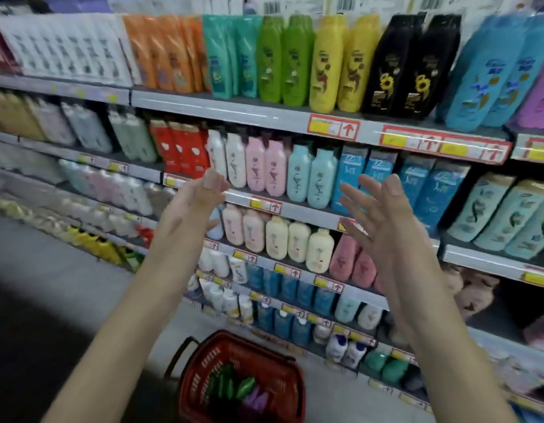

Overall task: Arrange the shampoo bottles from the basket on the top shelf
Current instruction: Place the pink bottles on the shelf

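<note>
Pale grey floor (51, 270), tiered store shelving (310, 215), apparently metal.

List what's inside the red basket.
Inside the red basket: a few green bottles and a purple bottle beside them. Its walls and shadow hide the bottom, so the full count cannot be told.
</note>
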{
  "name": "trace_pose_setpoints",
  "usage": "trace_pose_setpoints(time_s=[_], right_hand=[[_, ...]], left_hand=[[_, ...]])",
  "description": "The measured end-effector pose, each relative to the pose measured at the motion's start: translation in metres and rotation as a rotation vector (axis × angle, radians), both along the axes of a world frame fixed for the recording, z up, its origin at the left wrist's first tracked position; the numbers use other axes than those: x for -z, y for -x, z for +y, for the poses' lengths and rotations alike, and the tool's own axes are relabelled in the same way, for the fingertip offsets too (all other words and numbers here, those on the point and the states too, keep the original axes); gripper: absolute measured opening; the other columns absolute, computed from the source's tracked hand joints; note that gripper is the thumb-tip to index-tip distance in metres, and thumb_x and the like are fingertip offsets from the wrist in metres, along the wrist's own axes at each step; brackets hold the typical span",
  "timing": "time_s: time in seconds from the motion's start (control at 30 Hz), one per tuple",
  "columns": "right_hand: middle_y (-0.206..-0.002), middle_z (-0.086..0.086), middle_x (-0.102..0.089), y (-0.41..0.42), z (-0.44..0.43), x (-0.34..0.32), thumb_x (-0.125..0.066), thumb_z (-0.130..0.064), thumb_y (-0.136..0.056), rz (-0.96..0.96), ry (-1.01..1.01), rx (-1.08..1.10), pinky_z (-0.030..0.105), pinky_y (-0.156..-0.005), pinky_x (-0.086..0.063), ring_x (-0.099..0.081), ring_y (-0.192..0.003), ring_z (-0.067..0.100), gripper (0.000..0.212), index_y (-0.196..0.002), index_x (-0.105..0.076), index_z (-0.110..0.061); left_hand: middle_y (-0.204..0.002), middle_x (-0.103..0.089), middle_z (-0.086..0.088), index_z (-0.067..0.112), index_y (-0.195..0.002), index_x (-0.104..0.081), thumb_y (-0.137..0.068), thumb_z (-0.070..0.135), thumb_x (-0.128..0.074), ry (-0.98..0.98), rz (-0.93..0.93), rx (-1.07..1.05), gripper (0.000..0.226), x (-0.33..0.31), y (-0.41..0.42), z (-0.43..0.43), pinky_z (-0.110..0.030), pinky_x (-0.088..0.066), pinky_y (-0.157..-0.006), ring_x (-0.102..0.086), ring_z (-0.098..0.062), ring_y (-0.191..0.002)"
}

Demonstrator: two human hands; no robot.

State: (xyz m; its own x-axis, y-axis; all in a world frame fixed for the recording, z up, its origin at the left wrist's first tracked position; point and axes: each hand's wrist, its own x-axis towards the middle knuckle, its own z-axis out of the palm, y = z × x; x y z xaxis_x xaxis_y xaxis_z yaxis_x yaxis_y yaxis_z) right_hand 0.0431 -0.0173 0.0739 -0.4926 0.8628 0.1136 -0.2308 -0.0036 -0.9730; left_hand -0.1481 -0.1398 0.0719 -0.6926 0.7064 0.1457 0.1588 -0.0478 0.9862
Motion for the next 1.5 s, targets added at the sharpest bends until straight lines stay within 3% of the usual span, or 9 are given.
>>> trace_pose_setpoints(time_s=[0.13, 0.47, 0.7, 0.83, 0.97, 1.03, 1.1, 1.27, 1.5], right_hand=[[-0.129, -0.012, -0.066, 0.033, -0.033, 0.022, -0.052, -0.066, -0.08, -0.027, 0.018, -0.039, 0.034, -0.109, -0.044, -0.059, -0.121, 0.0, 0.058, -0.127, -0.056, -0.032], [-0.13, -0.018, -0.064, 0.098, -0.055, 0.079, -0.051, -0.076, -0.076, -0.131, 0.068, -0.157, 0.038, -0.113, -0.039, -0.057, -0.123, -0.001, 0.059, -0.124, -0.056, -0.043], [-0.132, -0.014, -0.064, 0.131, -0.039, 0.113, -0.053, -0.077, -0.068, -0.189, 0.211, -0.188, 0.037, -0.113, -0.04, -0.058, -0.121, -0.001, 0.087, -0.14, -0.05, -0.029], [-0.133, -0.016, -0.062, 0.137, -0.029, 0.135, -0.049, -0.076, -0.078, -0.231, 0.249, -0.227, 0.034, -0.112, -0.039, -0.057, -0.123, -0.002, 0.075, -0.14, -0.05, -0.034], [-0.137, -0.007, -0.06, 0.151, -0.005, 0.161, -0.049, -0.06, -0.093, -0.315, 0.394, -0.219, 0.025, -0.103, -0.043, -0.054, -0.127, 0.007, 0.057, -0.135, -0.053, -0.023], [-0.143, -0.004, -0.055, 0.151, 0.002, 0.175, -0.043, -0.059, -0.094, -0.403, 0.459, -0.21, 0.035, -0.11, -0.04, -0.052, -0.129, 0.013, 0.051, -0.133, -0.052, -0.027], [-0.144, -0.01, -0.053, 0.142, 0.001, 0.195, -0.045, -0.073, -0.075, -0.393, 0.427, -0.166, 0.044, -0.117, -0.033, -0.051, -0.13, 0.009, 0.074, -0.138, -0.048, -0.034], [-0.133, -0.013, -0.063, 0.135, 0.002, 0.242, -0.057, -0.082, -0.062, -0.324, 0.524, -0.027, 0.035, -0.112, -0.04, -0.058, -0.121, -0.001, 0.094, -0.142, -0.048, -0.033], [-0.128, -0.012, -0.066, 0.143, -0.004, 0.333, -0.054, -0.069, -0.078, -0.316, 0.606, 0.15, 0.033, -0.111, -0.041, -0.06, -0.119, -0.001, 0.07, -0.136, -0.054, -0.03]], left_hand=[[-0.122, -0.066, 0.019, 0.046, -0.105, -0.064, -0.059, 0.091, -0.052, 0.053, -0.088, -0.028, 0.066, 0.016, 0.031, -0.034, -0.054, -0.036, -0.113, -0.057, -0.011, -0.124], [-0.128, -0.063, 0.026, 0.05, -0.124, -0.06, -0.069, 0.093, -0.045, 0.163, -0.093, -0.07, 0.071, 0.075, 0.078, -0.08, -0.047, -0.04, -0.111, -0.058, -0.001, -0.122], [-0.125, -0.065, 0.024, 0.041, -0.126, -0.06, -0.076, 0.084, -0.048, 0.223, -0.135, -0.089, 0.067, 0.101, 0.093, -0.063, -0.041, -0.042, -0.111, -0.057, 0.004, -0.121], [-0.121, -0.067, 0.024, 0.038, -0.124, -0.062, -0.078, 0.079, -0.047, 0.232, -0.152, -0.116, 0.063, 0.121, 0.1, -0.041, -0.035, -0.044, -0.108, -0.058, 0.007, -0.117], [-0.123, -0.066, 0.023, 0.036, -0.131, -0.059, -0.078, 0.08, -0.045, 0.296, -0.182, -0.131, 0.07, 0.155, 0.104, -0.02, -0.034, -0.045, -0.106, -0.059, 0.008, -0.115], [-0.123, -0.066, 0.021, 0.034, -0.132, -0.057, -0.082, 0.077, -0.044, 0.347, -0.19, -0.115, 0.068, 0.174, 0.105, -0.008, -0.037, -0.046, -0.106, -0.06, 0.008, -0.111], [-0.125, -0.065, 0.018, 0.032, -0.132, -0.058, -0.083, 0.075, -0.045, 0.383, -0.209, -0.083, 0.067, 0.194, 0.107, 0.005, -0.04, -0.048, -0.106, -0.062, 0.004, -0.111], [-0.124, -0.067, 0.013, 0.03, -0.128, -0.062, -0.081, 0.074, -0.048, 0.408, -0.26, 0.014, 0.066, 0.242, 0.114, 0.04, -0.039, -0.048, -0.105, -0.062, -0.001, -0.115], [-0.124, -0.068, 0.017, 0.032, -0.127, -0.062, -0.08, 0.073, -0.052, 0.46, -0.331, 0.104, 0.063, 0.334, 0.133, 0.06, -0.04, -0.047, -0.107, -0.063, -0.002, -0.116]])
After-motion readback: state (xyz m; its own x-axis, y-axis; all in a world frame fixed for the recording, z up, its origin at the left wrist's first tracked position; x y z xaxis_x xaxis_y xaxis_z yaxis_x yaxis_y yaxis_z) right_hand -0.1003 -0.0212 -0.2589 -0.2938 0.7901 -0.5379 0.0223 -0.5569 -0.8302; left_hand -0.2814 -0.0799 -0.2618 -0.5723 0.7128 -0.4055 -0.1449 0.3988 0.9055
